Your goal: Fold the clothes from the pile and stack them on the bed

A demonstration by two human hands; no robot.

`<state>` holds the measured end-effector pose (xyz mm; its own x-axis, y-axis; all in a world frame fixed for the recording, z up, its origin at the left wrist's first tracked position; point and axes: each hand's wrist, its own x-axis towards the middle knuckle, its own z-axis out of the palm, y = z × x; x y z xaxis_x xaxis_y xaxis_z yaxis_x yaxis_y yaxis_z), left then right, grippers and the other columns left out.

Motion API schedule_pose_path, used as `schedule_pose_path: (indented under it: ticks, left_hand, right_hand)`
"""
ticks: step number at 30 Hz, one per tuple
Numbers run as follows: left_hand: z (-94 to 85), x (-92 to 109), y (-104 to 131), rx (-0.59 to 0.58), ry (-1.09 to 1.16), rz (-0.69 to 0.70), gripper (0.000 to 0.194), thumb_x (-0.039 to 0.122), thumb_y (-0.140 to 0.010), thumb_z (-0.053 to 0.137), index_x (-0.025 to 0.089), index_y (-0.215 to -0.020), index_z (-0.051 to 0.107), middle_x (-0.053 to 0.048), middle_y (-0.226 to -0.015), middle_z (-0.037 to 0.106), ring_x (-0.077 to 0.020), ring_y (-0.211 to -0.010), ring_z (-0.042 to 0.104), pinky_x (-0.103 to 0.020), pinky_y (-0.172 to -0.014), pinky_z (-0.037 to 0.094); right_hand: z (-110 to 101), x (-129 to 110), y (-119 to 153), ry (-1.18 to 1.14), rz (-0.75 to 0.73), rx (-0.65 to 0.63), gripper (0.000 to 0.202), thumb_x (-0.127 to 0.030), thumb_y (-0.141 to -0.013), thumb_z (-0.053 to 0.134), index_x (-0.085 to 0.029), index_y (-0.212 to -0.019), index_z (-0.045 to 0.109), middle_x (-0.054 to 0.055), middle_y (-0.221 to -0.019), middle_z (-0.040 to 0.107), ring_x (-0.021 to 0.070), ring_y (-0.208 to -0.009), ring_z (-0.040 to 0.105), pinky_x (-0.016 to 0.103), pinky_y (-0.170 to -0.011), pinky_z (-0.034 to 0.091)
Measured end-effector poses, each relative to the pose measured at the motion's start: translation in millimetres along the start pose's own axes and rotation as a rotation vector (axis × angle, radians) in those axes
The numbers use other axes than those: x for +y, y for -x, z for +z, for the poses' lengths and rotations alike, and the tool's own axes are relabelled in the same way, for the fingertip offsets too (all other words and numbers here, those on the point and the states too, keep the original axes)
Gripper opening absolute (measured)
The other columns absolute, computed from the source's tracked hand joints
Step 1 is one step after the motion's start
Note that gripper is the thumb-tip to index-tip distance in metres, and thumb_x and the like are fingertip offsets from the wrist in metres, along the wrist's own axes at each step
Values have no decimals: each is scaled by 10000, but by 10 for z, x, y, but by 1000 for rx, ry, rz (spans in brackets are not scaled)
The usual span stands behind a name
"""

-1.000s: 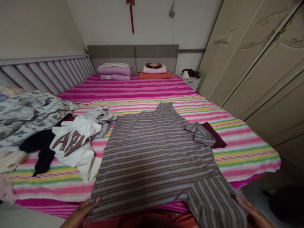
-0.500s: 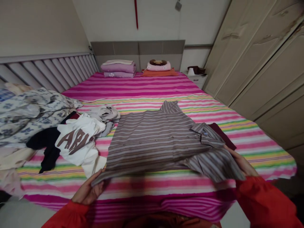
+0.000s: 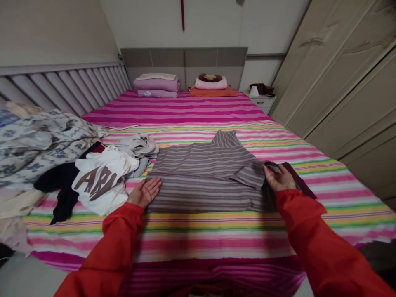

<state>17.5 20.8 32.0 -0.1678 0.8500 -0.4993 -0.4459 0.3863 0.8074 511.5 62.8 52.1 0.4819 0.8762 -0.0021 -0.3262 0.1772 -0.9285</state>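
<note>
A grey-brown striped shirt [image 3: 198,169] lies on the bed, its near side folded over towards the far side. One sleeve points away from me at the top. My left hand [image 3: 145,192] is open, palm turned up and fingers stretched out, at the shirt's left edge. At the collar end my right hand [image 3: 280,179] has its fingers closed on the shirt fabric. Part of the collar is hidden behind that hand. A dark maroon folded cloth [image 3: 298,179] shows just beyond it on the right.
Left of the shirt lie a white printed T-shirt [image 3: 99,177], a black garment [image 3: 60,189], a grey garment [image 3: 137,146] and a floral cloth [image 3: 46,144]. Folded bedding [image 3: 157,86] and pillows [image 3: 212,88] sit by the headboard. A wardrobe [image 3: 346,82] stands along the right side.
The shirt's near edge has been brought over and laid down on the rest. My left hand has let go and opened. Both hands have moved away from me, the right towards the collar.
</note>
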Motion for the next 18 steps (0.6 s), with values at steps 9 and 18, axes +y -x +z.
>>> schedule_pose_path:
  ticks: [9,18]
  left_hand:
    - [854,-1517,185,-332,-1010,967,376,317,-892,373,201,-1157,613,-102,-1279,604,-216,-1230,511,-424,-1072,363]
    - [712,-1319,-126,-81,-1549,889,441,326,-870,459,284,-1301,539,-56,-1422,484,-281,-1356,343,-516,-1116,219]
  right_hand:
    - [503,1036,1594,589,-273,-402,330,-445,-911,421,-236,-1033,646,89,-1094,681,226,-1058,610,430,-948,472]
    - [-201,1062,999,1455,-579,-541,435,-352,-917,409,-277,-1335,502,68,-1390,516,283,-1315,408,557,-1056,278]
